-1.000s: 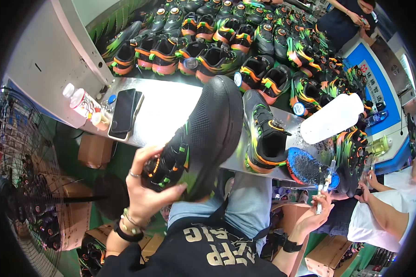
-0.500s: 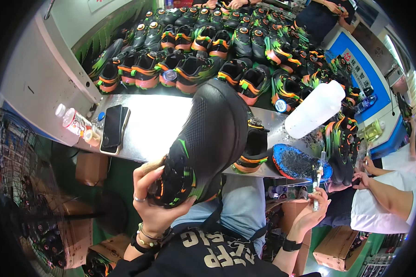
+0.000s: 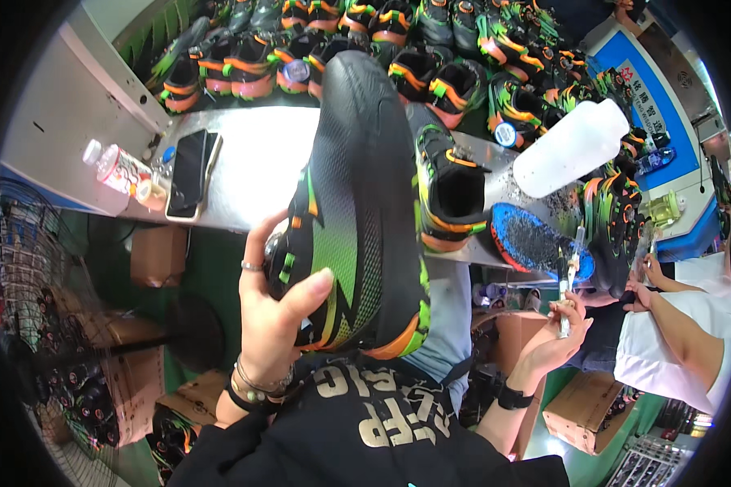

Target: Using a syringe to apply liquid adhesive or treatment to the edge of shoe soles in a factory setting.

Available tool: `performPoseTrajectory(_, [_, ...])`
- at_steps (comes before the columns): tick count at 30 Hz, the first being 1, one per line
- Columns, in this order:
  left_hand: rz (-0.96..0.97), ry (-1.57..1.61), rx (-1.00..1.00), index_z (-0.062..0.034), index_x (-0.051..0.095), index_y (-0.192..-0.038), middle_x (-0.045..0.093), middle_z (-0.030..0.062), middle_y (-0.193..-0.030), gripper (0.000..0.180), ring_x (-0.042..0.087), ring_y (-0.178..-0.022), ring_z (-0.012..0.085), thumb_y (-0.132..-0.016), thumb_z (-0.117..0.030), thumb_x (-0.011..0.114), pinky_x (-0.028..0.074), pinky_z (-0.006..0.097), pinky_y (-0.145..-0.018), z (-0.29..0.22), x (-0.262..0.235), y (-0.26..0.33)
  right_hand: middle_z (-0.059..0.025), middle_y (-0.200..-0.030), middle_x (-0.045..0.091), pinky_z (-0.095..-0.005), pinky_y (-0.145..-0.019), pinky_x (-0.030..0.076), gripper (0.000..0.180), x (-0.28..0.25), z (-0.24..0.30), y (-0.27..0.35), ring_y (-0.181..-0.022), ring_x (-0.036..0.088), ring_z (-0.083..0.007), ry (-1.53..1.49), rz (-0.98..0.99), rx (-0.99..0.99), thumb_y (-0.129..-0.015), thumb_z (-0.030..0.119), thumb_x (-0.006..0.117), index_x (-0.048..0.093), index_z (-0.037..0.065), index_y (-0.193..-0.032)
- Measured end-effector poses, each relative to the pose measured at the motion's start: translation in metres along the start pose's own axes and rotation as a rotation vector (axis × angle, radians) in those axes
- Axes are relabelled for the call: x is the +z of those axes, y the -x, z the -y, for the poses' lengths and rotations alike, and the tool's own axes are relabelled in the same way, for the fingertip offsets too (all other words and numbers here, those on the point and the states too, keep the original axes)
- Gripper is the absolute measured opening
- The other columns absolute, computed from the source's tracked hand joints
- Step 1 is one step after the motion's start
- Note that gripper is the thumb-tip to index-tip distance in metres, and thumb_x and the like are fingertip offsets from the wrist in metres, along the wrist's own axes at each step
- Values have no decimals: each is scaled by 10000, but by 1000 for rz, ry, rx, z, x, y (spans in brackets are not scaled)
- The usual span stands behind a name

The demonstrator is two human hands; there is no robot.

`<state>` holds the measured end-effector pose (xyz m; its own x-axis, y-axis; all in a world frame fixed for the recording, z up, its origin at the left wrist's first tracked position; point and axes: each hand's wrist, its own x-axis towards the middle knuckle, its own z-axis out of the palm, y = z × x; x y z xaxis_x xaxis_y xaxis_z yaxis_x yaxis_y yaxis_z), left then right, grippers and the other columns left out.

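While the left hand [image 3: 272, 321] clasps a black-green shoe [image 3: 357, 211], the right hand [image 3: 556, 337] pinches a thin tool [image 3: 567, 280] beside a white bottle [image 3: 571, 148].

Bright overhead light glares off the metal table [image 3: 252, 162]; fisheye edges curve, darken and blur.

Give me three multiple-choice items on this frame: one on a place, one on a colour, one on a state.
1. Where does the phone lie?
A. on the table's left part, beside the small bottle
B. on the floor
C. in the right hand

2. What colour is the big squeeze bottle?
A. red
B. white
C. black

3. How is the shoe held?
A. lying flat on the table
B. gripped in the left hand
C. hanging from a hook

Key: 1 A, it lies flat by the bottle; 2 B, pale plastic; 3 B, thumb and fingers clasp it.
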<state>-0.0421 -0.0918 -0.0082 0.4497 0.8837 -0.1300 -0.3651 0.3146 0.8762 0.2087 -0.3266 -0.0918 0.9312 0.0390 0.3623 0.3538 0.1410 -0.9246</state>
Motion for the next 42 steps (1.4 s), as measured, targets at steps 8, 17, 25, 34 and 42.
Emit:
performPoseTrajectory(8, [25, 54, 30, -23, 448, -1367, 633, 99, -1149, 604, 622, -1002, 135, -821, -20, 705, 498, 272, -893, 7, 2, -11, -164, -1111, 601, -305, -785, 403, 555, -1, 8, -3, -865, 553, -200, 30, 40, -39, -1050, 347, 316, 630, -27, -786])
performPoseTrajectory(17, [-29, -66, 69, -18, 519, -1282, 660, 53, -1025, 503, 614, -870, 77, -829, -63, 734, 498, 216, -779, 5, 0, -18, -177, -1127, 612, -301, -771, 405, 556, -4, 13, 3, -848, 558, -191, 80, 30, -46, -1053, 328, 297, 640, -25, -795])
performPoseTrajectory(25, [-108, -258, 284, -22, 532, -1260, 666, 41, -1007, 479, 619, -833, 58, -825, -17, 733, 501, 198, -737, 1, -24, -24, -167, -1143, 610, -298, -774, 402, 549, -2, 13, 4, -860, 562, -191, 95, 39, -60, -1052, 320, 296, 640, -23, -796])
performPoseTrajectory(34, [-247, -379, 322, -6, 582, -1167, 685, 65, -958, 416, 630, -830, 69, -816, -103, 784, 509, 208, -732, 11, -34, -53, -166, -1171, 605, -302, -788, 408, 519, 13, 13, 5, -866, 561, -194, 107, 38, -33, -1047, 306, 315, 635, -25, -809])
performPoseTrajectory(42, [-246, -313, 340, -8, 606, -1123, 680, 58, -953, 365, 627, -814, 74, -822, -121, 777, 504, 206, -719, 5, -31, -54, -140, -1120, 622, -296, -765, 403, 534, 9, 12, 6, -911, 569, -198, 145, 41, -18, -1030, 339, 325, 632, -27, -792])
